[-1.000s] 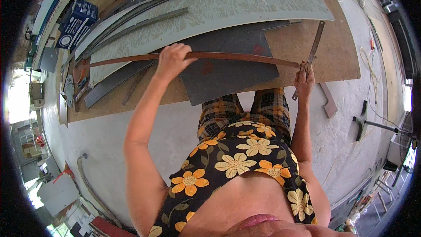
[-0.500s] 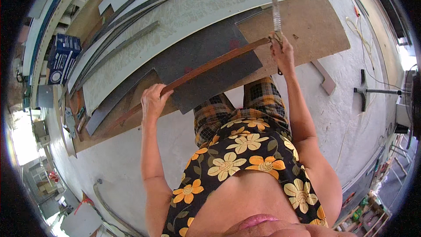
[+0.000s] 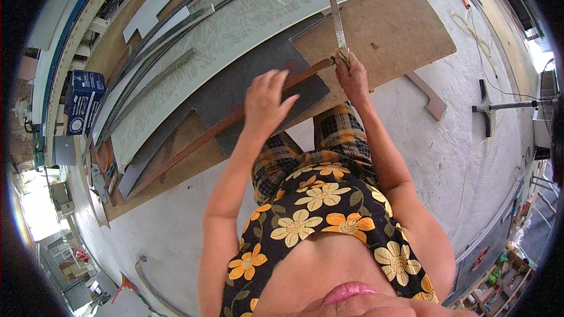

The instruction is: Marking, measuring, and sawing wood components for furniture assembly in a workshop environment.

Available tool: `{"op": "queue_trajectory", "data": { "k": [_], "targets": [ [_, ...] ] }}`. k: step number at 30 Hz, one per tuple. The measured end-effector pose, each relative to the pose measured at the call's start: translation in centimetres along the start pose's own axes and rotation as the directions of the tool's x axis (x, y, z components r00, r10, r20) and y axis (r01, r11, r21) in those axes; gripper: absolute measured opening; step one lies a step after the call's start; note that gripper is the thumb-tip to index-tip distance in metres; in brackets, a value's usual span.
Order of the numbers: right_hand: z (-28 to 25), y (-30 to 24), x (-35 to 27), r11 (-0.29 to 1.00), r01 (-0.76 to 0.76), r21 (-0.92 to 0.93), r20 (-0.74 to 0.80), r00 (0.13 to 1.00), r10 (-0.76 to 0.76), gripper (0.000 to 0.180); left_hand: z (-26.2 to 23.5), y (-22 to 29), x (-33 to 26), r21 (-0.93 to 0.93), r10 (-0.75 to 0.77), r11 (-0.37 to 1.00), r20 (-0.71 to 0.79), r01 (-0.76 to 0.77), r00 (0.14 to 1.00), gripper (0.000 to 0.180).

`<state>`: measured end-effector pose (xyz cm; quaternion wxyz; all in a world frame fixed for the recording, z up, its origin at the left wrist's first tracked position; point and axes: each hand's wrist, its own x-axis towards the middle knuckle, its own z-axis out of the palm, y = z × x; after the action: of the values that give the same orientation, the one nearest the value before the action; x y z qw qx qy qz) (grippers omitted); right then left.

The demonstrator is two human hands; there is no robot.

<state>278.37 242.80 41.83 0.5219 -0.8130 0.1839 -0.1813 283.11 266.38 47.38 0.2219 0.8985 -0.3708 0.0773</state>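
My right hand (image 3: pixel 352 77) is closed round the lower part of a narrow metal ruler (image 3: pixel 336 14), which points away from me. Beside those fingers ends a long reddish-brown strip (image 3: pixel 202 137), lying slantwise over a dark grey sheet (image 3: pixel 258 61) and the brown board. Some small dark item shows at my right fingertips, too small to name. My left hand (image 3: pixel 265 104) is over the middle of the strip with its fingers spread, holding nothing; whether the palm touches the strip is hidden.
Under everything lies a large brown board (image 3: pixel 405 29). Across it are a long pale patterned panel (image 3: pixel 235 35) and several dark thin strips (image 3: pixel 182 29). A blue box (image 3: pixel 86 103) stands at the left. An angled flat piece (image 3: pixel 427 97) and a black T-shaped stand (image 3: pixel 484 108) are at the right.
My left hand has let go of the strip's nearer left part and moved right along it, fingers now spread. The right hand still holds the ruler; the whole view has shifted slightly.
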Motion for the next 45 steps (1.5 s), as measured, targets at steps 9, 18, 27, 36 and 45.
{"op": "queue_trajectory", "data": {
  "k": [9, 18, 27, 36, 45],
  "targets": [
    [-1.9, -0.2, -2.3, 0.997, 0.064, -0.051, -0.01, 0.998, -0.064, 0.034, 7.3, 3.7, 6.8, 0.1, -0.041, 0.994, 0.087, 0.032, 0.995, 0.035],
    [-5.4, 0.6, -10.7, 0.959, -0.076, -0.271, 0.155, 0.98, 0.122, 0.036, 7.3, 3.6, 7.1, 0.178, -0.065, 0.982, 0.042, 0.057, 0.997, 0.024],
    [-5.4, -0.4, -11.7, 0.962, -0.126, -0.241, 0.198, 0.964, 0.176, 0.038, 7.2, 3.8, 7.1, 0.17, -0.096, 0.982, 0.075, 0.082, 0.993, 0.03],
    [-3.0, -1.3, -5.6, 0.97, -0.012, -0.241, 0.142, 0.989, 0.048, 0.031, 7.2, 4.1, 7.4, 0.164, -0.109, 0.982, 0.087, 0.094, 0.99, 0.031],
    [-4.8, -1.5, -11.1, 0.94, -0.189, -0.284, 0.218, 0.942, 0.255, 0.029, 7.2, 3.2, 7.0, 0.17, -0.117, 0.98, 0.057, 0.106, 0.991, 0.031]
  ]
}}
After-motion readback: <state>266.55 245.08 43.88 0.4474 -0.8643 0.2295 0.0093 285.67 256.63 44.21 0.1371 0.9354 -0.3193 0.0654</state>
